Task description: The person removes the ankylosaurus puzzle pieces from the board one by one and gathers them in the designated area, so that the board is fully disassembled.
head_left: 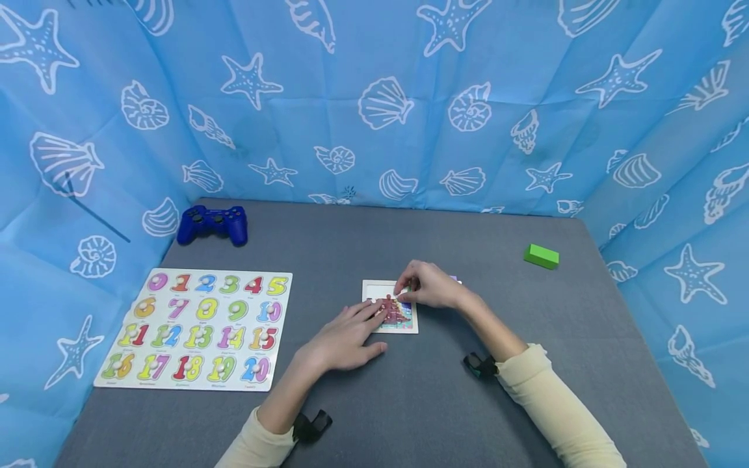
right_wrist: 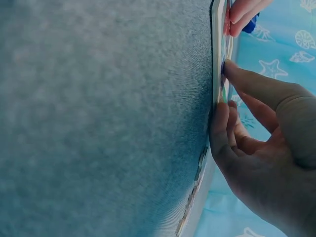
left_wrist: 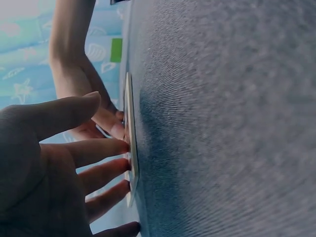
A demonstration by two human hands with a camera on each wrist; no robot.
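Observation:
A small white-framed jigsaw puzzle (head_left: pixel 392 330) with a reddish picture lies flat at the middle of the table. My left hand (head_left: pixel 351 338) rests its straight fingertips on the puzzle's left part, thumb spread apart toward me. At the upper right of the frame, my right hand (head_left: pixel 430 285) bends its thumb and fingers together around a small puzzle piece (head_left: pixel 398 296), mostly hidden by the fingertips. The right wrist view shows the thumb of the right hand (right_wrist: pixel 276 133) low over the picture and other fingers at the frame's edge.
Loose puzzle pieces (head_left: pixel 456 279) lie just beyond the right wrist. A number board (head_left: pixel 193 325) with several knobbed numerals covers the left side. A blue game controller (head_left: pixel 212 225) sits at the back left, a green block (head_left: pixel 541 256) at the back right. A patterned blue curtain (head_left: pixel 374 104) surrounds the table.

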